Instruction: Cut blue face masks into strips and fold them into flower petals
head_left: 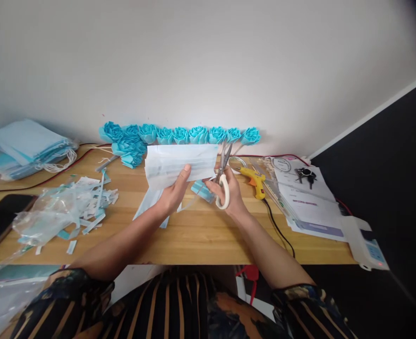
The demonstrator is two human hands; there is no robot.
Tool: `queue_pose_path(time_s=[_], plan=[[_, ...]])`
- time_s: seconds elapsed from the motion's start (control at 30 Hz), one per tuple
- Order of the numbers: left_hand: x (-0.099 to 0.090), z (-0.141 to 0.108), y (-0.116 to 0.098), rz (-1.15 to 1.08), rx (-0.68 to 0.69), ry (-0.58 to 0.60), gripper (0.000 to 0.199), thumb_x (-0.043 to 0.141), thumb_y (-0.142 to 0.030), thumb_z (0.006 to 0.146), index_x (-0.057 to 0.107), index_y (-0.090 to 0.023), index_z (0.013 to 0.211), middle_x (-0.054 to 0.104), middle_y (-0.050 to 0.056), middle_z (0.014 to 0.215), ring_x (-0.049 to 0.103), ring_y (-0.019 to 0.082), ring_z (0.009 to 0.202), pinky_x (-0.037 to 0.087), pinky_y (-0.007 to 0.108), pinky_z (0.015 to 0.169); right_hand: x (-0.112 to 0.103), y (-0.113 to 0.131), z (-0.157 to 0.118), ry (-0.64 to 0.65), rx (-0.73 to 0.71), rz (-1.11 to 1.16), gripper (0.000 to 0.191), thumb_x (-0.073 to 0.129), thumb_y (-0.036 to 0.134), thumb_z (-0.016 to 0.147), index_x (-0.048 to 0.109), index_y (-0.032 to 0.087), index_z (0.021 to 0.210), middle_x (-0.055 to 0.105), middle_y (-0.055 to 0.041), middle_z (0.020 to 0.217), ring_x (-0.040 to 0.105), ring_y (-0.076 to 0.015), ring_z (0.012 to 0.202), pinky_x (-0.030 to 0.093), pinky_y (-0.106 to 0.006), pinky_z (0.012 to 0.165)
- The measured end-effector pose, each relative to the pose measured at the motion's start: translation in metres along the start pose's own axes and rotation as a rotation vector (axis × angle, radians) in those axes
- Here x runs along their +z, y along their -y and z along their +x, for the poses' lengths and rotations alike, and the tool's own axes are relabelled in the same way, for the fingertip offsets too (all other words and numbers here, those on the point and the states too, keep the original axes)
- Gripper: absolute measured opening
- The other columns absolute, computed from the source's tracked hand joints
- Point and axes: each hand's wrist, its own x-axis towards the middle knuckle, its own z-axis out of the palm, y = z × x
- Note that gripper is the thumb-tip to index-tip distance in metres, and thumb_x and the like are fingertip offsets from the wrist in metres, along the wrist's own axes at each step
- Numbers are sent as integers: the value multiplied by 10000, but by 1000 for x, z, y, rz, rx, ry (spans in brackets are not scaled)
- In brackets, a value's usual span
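"Status, please: what are you seeing?"

"I'm watching the left hand [174, 195] pinching a pale sheet [180, 162] up over the table [201, 247], thumb on top, fingers hidden behind. The right hand [234, 195] is gripping white-handled scissors [223, 178], blades pointing away and slightly parted beside the sheet's right edge. I'm not making out whether they're touching it."

"Which step are you calling?"

"Trimming, I'm judging. I'm guessing the next move is calling for a taut sheet and a right thumb clear of the blades."

"And around them?"

"Blue flowers [180, 135] are lining up beyond both hands, along a pale wall [208, 61]. Just right of the right hand, a yellow glue gun [255, 180] is lying; farther right, keys [306, 174] are resting on papers [301, 202]. Left of the left hand, scraps [94, 222] are spreading beside a plastic bag [40, 221]."
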Motion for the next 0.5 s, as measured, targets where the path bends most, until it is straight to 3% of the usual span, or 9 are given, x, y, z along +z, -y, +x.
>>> queue_pose_path(time_s=[0.17, 0.27, 0.4, 0.5], plan=[[-7, -3, 9, 16, -10, -37, 659, 517, -631, 929, 573, -197, 1422, 591, 63, 1462, 270, 271, 1544, 152, 440, 1299, -1, -2, 1, -22, 12, -23, 402, 792, 346, 713, 543, 265, 1018, 575, 52, 792, 551, -107, 665, 470, -254, 626], [-7, 2, 8, -95, -6, -45, 654, 477, -639, 943, 541, -225, 1444, 575, 62, 1480, 301, 269, 1533, 203, 457, 1285, -2, -4, 3, -2, 44, -7, 411, 778, 330, 720, 543, 265, 1052, 593, 52, 784, 551, -110, 666, 454, -255, 619], [-4, 8, 6, -261, 14, 42, 598, 460, -610, 962, 525, -258, 1442, 563, 44, 1494, 361, 263, 1506, 277, 456, 1259, -3, -7, 3, 16, 45, -9, 391, 750, 302, 734, 546, 263, 1066, 596, 51, 765, 534, -111, 652, 425, -249, 588], [-4, 7, 5, -246, -18, 36, 576, 502, -589, 947, 544, -252, 1413, 602, 49, 1454, 408, 280, 1477, 306, 478, 1238, -3, -7, 2, 8, 56, 1, 391, 746, 291, 727, 552, 263, 1064, 593, 49, 770, 523, -104, 635, 409, -243, 568]])
